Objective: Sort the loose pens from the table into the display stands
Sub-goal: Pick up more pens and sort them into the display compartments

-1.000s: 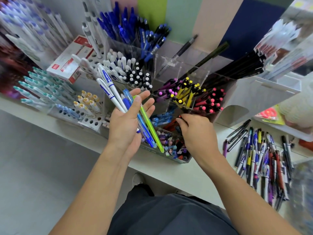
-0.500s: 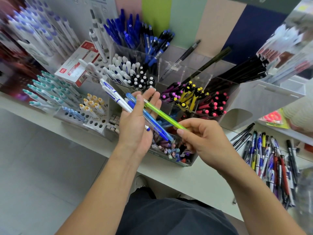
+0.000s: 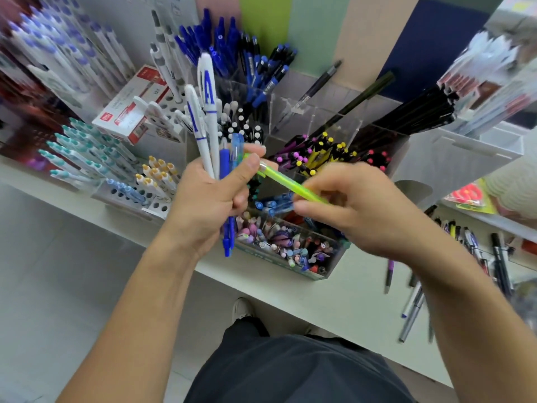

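Observation:
My left hand (image 3: 207, 196) is closed around a bunch of pens (image 3: 213, 135): two white ones with blue print standing upright and a few blue ones. A lime green pen (image 3: 286, 181) lies across between both hands; my right hand (image 3: 353, 209) pinches its right end while its left end rests by my left thumb. Both hands hover over a clear acrylic display stand (image 3: 316, 271) whose compartments hold many coloured pens. Loose pens (image 3: 476, 257) lie on the white table at the right, partly hidden behind my right forearm.
White perforated stands (image 3: 130, 196) with teal, yellow and blue pens sit to the left. A red and white box (image 3: 130, 112) lies behind them. Tall bins of blue pens (image 3: 232, 50) and black pens (image 3: 415, 112) stand at the back. The table edge (image 3: 290, 298) runs diagonally in front of me.
My left hand closed from a flat palm into a fist around the bunch and tilted it upright. My right hand took hold of the green pen and drew it out to the right.

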The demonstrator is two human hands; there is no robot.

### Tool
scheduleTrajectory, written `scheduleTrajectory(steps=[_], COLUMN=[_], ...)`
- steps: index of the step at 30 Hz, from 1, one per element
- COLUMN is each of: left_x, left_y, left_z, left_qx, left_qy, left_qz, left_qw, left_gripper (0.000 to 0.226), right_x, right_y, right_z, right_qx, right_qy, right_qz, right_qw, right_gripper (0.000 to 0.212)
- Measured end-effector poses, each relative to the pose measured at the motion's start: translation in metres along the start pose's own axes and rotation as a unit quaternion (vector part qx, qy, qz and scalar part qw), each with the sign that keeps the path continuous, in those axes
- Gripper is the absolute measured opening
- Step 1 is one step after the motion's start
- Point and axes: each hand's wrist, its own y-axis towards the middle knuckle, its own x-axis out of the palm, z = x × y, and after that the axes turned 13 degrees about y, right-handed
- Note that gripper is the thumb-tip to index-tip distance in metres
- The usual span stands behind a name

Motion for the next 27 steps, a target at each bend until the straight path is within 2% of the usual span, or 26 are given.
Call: scheduleTrajectory(steps=[2, 3, 6, 8, 10, 13, 16, 19, 22, 24, 27], left_x=[-0.008, -0.015, -0.043, -0.062, -0.071, -0.069, -0.065, -0.064, -0.064, -0.067, -0.073], left_y=[0.003, 0.004, 0.008, 0.005, -0.002, -0.014, -0.020, -0.019, -0.018, -0.019, -0.024], left_z=[0.010, 0.014, 0.017, 0.007, -0.006, -0.025, -0.036, -0.042, -0.046, -0.049, -0.056], left_qx=[0.016, 0.019, 0.012, -0.018, -0.055, -0.083, -0.094, -0.110, -0.132, -0.147, -0.163], left_qy=[0.003, -0.007, -0.082, -0.160, -0.231, -0.272, -0.241, -0.202, -0.169, -0.161, -0.138], left_qz=[0.026, 0.056, 0.137, 0.154, 0.148, 0.151, 0.163, 0.159, 0.143, 0.120, 0.098], left_qw=[1.000, 0.998, 0.987, 0.975, 0.960, 0.947, 0.952, 0.960, 0.966, 0.969, 0.972], left_gripper=[0.022, 0.023, 0.021, 0.014, 0.018, 0.021, 0.021, 0.018, 0.014, 0.014, 0.025], right_x=[0.004, 0.005, 0.007, 0.015, 0.026, 0.038, 0.045, 0.059, 0.085, 0.102, 0.114], right_y=[0.022, 0.030, 0.035, 0.029, 0.026, 0.027, 0.038, 0.061, 0.094, 0.115, 0.131], right_z=[-0.017, -0.022, -0.014, -0.002, 0.009, 0.018, 0.014, -0.002, -0.019, -0.023, -0.024], right_qx=[-0.040, -0.058, -0.059, -0.030, 0.002, 0.040, 0.040, -0.001, -0.046, -0.062, -0.045], right_qy=[-0.065, -0.061, 0.061, 0.145, 0.221, 0.299, 0.338, 0.316, 0.219, 0.120, 0.030], right_qz=[-0.015, -0.008, 0.076, 0.122, 0.134, 0.153, 0.192, 0.226, 0.206, 0.182, 0.164], right_qw=[0.997, 0.996, 0.994, 0.981, 0.966, 0.941, 0.921, 0.921, 0.953, 0.974, 0.985], right_gripper=[0.035, 0.039, 0.038, 0.023, 0.009, 0.014, 0.024, 0.013, 0.005, 0.008, 0.014])
